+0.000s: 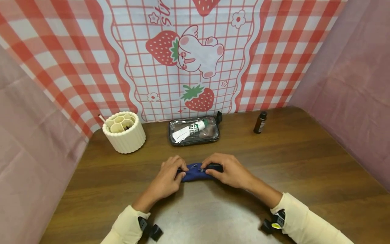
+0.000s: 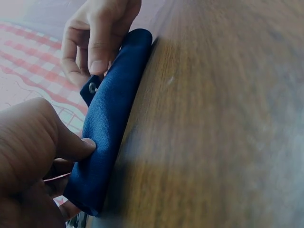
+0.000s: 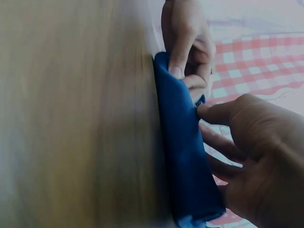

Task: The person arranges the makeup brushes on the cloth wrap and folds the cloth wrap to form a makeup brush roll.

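Note:
A dark blue soft case [image 1: 194, 175], long and rolled-looking, lies on the wooden table in front of me. My left hand [image 1: 167, 176] grips its left end, the thumb on the near side and the fingers behind, as the left wrist view shows. On the far edge a small strap [image 2: 89, 90] with a metal snap stud sticks up near the middle. My right hand [image 1: 230, 169] pinches at this strap with thumb and fingertips. In the right wrist view the right thumb covers most of the snap. What the case contains is hidden.
Behind the case sits a clear black-edged pouch [image 1: 195, 139] with a white tube inside. At the back left stands a cream ribbed holder [image 1: 125, 139] with a divided top; a small dark bottle [image 1: 260, 123] is at the back right. Cloth hangs around the table [image 1: 274, 152].

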A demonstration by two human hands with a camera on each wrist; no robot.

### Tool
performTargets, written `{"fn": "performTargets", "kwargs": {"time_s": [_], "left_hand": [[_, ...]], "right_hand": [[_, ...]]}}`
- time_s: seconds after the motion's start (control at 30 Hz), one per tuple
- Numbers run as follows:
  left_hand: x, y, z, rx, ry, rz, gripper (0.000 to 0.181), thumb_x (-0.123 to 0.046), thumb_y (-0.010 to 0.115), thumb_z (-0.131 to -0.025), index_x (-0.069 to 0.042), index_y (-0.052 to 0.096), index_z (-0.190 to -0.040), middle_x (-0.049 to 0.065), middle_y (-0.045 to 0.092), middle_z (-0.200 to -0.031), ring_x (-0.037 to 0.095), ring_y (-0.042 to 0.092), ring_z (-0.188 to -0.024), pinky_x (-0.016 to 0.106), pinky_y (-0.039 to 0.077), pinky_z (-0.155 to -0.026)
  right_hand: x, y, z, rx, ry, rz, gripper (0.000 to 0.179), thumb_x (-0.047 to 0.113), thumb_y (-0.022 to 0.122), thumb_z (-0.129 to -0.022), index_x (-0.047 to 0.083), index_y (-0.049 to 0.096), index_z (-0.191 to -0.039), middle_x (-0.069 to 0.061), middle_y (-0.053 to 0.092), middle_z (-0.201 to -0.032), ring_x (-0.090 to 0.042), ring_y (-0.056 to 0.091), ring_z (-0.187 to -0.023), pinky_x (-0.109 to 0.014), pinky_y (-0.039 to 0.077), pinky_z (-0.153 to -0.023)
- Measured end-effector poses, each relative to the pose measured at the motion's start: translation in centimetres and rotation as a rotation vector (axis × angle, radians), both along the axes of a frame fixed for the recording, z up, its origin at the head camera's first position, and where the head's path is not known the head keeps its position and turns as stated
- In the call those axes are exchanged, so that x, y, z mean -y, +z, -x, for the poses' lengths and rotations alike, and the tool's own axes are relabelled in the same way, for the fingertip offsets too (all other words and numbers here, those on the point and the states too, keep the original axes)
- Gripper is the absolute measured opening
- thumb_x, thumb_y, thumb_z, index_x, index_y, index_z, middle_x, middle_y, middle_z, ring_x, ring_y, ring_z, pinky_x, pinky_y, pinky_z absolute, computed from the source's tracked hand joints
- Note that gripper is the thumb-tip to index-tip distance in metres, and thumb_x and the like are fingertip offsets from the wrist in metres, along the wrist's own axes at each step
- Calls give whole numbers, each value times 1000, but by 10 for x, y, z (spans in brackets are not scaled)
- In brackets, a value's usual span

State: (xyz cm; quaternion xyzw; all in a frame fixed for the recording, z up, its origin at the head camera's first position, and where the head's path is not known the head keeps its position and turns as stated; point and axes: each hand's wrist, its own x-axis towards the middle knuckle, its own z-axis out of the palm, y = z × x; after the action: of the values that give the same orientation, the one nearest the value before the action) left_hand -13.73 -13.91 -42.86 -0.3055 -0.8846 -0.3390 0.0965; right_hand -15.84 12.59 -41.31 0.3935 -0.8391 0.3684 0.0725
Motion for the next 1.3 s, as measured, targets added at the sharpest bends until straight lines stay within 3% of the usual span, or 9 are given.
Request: {"fn": "performTargets", "kwargs": {"time_s": [0.2, 0.33, 0.47, 0.77, 1.07, 1.3], "left_hand": [[-1, 0, 0, 25, 3, 2, 20, 4, 71, -88, -13, 61, -94, -2, 58, -101, 20, 52, -101, 40, 35, -84], [-1, 1, -1, 24, 5, -2, 20, 3, 72, -87, -12, 61, -94, -1, 58, -101, 21, 52, -101, 41, 35, -83], [0, 2, -2, 21, 9, 3, 21, 4, 73, -86, -12, 61, -93, -1, 59, -101, 21, 52, -101, 41, 35, -83], [3, 1, 0, 5, 5, 8, 22, 4, 73, -86, -12, 61, -92, -2, 58, -98, 20, 51, -98, 40, 34, -81], [1, 0, 0, 20, -4, 1, 20, 4, 72, -87, -13, 62, -92, -3, 58, -98, 19, 50, -98, 39, 34, -82], [0, -4, -1, 23, -15, 20, 18, 1, 71, -89, -13, 62, -94, -2, 58, -99, 20, 50, -100, 39, 35, -82]], "right_hand": [[-1, -1, 0, -13, 23, -44, 15, 17, 77, -90, 26, 76, -102, 8, 68, -118, -10, 62, -111, -38, 50, -94], [-1, 0, -2, -31, 40, -114, 10, 26, 76, -91, 28, 74, -100, 5, 64, -124, -13, 58, -115, -41, 49, -94], [2, 0, -2, -48, 41, -164, 11, 31, 77, -90, 29, 72, -99, 5, 61, -126, -13, 54, -118, -41, 48, -95], [10, 2, -3, -27, 45, -193, 17, 28, 80, -88, 29, 63, -86, 3, 59, -123, -13, 51, -117, -39, 49, -93], [13, 6, -5, -20, 30, -301, 21, 29, 81, -86, 32, 60, -84, 7, 56, -122, -13, 48, -116, -37, 48, -92], [3, 6, 0, -21, 112, -254, 8, 26, 76, -91, 27, 69, -94, 3, 61, -121, -12, 53, -116, -37, 48, -96]]}}
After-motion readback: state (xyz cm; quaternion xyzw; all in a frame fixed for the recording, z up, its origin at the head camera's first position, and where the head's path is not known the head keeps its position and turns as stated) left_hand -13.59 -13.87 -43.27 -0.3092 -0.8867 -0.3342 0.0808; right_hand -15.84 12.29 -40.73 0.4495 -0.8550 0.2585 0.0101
